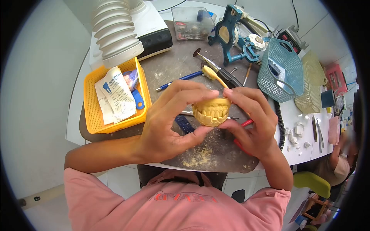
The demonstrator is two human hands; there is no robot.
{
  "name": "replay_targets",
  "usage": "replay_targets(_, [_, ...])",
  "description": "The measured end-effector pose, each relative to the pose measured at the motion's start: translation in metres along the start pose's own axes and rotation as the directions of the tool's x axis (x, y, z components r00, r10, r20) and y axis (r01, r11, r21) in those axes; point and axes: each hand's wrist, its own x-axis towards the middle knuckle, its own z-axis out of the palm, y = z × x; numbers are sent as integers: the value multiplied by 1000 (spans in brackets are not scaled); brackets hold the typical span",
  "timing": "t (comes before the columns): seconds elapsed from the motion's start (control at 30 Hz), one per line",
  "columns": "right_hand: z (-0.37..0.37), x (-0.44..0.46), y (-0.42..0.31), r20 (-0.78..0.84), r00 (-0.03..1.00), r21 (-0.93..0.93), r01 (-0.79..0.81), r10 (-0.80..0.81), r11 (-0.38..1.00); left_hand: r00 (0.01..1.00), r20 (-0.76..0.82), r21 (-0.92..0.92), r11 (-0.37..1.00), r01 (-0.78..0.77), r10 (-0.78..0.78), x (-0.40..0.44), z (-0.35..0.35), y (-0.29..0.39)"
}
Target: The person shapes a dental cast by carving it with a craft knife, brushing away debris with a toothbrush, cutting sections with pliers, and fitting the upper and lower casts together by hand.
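A yellow dental model (pixel 211 111), with upper and lower teeth together, is held above the grey mat. My left hand (pixel 169 119) grips its left side, fingers at the top and thumb at the bottom. My right hand (pixel 252 119) grips the other side in the same way. Just behind the model lies a toothbrush (pixel 212 74) with yellowish bristles. A blue pen (pixel 179 81) and a black handpiece (pixel 223 73) lie farther back. Red handles (pixel 246 123) show partly behind my right hand, and a dark blue strip (pixel 184 124) lies beneath my left hand.
At left stands a yellow basket (pixel 88 104) with papers. A ribbed white hose (pixel 117 34) hangs behind it. Back right are a blue articulator (pixel 228 34) and a blue basket (pixel 277 82). Yellow powder (pixel 200 157) covers the mat's front. Another person (pixel 341 165) is at far right.
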Motion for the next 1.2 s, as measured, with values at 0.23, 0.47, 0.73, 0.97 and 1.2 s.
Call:
replay_targets(0.23, [4,-4,8,-24,997,28,75,-75,997,995,63,-53,996,-76,79,-1,-1,-9])
replay_targets(0.47, [11,-10,5,-148,970,-41,187,-191,981,985,-65,-337,932,132,-163,3,11,9])
replay_targets(0.73, [15,-11,6,-96,966,-150,226,-242,963,830,244,-604,591,535,-501,6,2,9])
replay_targets(0.97, [12,-3,4,-65,987,-72,140,-145,988,850,229,-663,563,493,-475,6,1,5])
replay_targets(1.2, [8,-1,8,-33,987,-34,158,-159,987,905,164,-620,672,404,-393,5,1,3])
